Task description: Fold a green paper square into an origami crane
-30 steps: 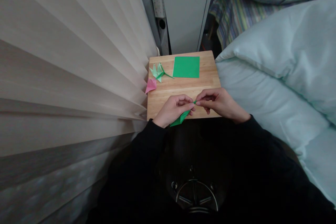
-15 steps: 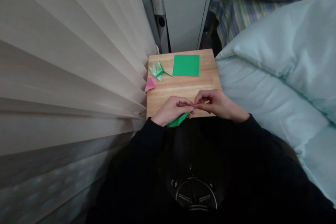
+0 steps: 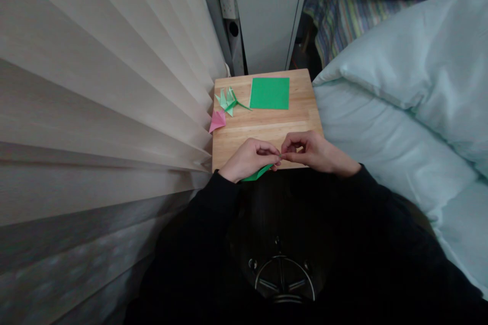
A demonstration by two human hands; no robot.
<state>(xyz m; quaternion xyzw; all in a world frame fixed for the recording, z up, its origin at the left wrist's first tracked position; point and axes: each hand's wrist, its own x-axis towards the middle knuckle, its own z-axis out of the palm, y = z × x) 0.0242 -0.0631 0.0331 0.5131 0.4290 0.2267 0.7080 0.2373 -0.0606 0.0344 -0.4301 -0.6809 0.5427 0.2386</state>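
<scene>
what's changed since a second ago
The left hand and right hand have shifted slightly toward the near edge of the wooden tabletop; the tip of the folded green paper between them is now mostly hidden. Neither let go. The flat green sheet, green folded figure and pink folded piece stayed put.

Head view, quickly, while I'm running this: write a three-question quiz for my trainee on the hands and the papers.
1. True or false: the left hand holds a piece of green paper, and the right hand is close beside it.

2. What colour is the small folded paper at the left edge of the wooden board? A blue; B pink; C yellow.

3. Fill in: as pictured, the flat green sheet lies to the ____ of the spiky green figure.

Key: 1 true; 2 B; 3 right.
</scene>
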